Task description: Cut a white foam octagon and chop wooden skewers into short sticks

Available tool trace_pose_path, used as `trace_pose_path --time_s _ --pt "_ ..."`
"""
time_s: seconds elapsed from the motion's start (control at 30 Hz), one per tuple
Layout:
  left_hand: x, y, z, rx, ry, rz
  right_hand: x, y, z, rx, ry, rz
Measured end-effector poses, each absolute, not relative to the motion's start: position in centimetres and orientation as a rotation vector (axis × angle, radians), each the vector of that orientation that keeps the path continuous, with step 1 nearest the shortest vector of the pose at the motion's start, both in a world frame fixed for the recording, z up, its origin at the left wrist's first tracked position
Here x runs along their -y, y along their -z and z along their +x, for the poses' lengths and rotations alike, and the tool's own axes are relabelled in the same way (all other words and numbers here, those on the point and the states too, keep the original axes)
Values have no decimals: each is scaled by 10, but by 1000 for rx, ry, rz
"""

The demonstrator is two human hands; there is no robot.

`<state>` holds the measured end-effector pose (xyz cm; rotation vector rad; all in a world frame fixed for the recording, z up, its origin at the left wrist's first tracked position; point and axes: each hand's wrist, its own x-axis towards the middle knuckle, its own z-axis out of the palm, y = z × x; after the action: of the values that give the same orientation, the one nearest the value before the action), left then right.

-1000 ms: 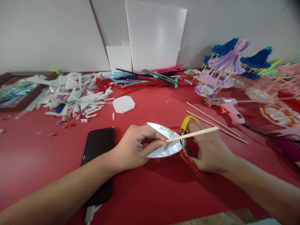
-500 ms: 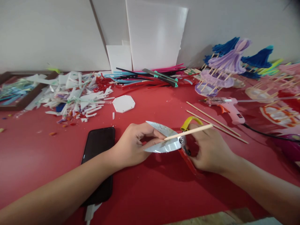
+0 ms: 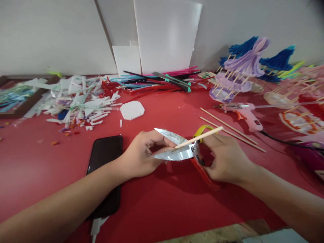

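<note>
Over the front of the red table, my right hand (image 3: 225, 157) grips scissors (image 3: 181, 153) with one yellow and one red handle. Their blades are spread apart and point left. My left hand (image 3: 144, 153) is closed on a thin wooden stick (image 3: 199, 137), pinching its left end between thumb and fingers. The stick slants up to the right, between the spread blades and past the pivot, toward my right hand. My left fingertips are close to the blades and partly hidden by them.
A black phone (image 3: 106, 175) with a cable lies left. Two more sticks (image 3: 233, 135) and a pink glue gun (image 3: 249, 116) are to the right. Behind are a white octagonal plate (image 3: 132, 110), white scraps (image 3: 83, 98), pipe cleaners (image 3: 152, 82), a cutter knife (image 3: 172, 81) and umbrella-like models (image 3: 243, 64).
The stick's right end has dipped and shifted slightly left against the scissors. The hands keep their grips, and the whole view has shifted a little.
</note>
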<state>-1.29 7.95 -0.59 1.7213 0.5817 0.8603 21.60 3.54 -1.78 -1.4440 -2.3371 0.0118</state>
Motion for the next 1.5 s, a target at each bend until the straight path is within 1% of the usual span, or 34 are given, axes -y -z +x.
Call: trace_pose_path --time_s 0.2,0.47,0.73,1.03,1.17,1.3,1.4,1.5 --pt "-80 9 -13 -632 -745 1745 -38 18 216 2360 51 -1410" --pt "-79 7 -12 -672 -778 1761 -39 17 216 2400 89 -1329" --pt "-80 4 -11 -607 -647 1527 -36 23 216 2391 18 -1416" --pt "-81 2 -12 -587 -549 1571 -34 21 218 2382 -30 -1385" --pt "-81 7 -9 -654 -705 1717 -38 18 216 2375 -81 -1523" --pt "-78 7 -6 -939 -926 2033 -40 17 209 2308 -134 -1699" --pt "-75 4 -4 -1019 -953 2136 -38 17 205 2277 -217 -1681" --pt "-73 3 -4 -1049 -1004 2087 -36 17 203 2277 -225 -1631"
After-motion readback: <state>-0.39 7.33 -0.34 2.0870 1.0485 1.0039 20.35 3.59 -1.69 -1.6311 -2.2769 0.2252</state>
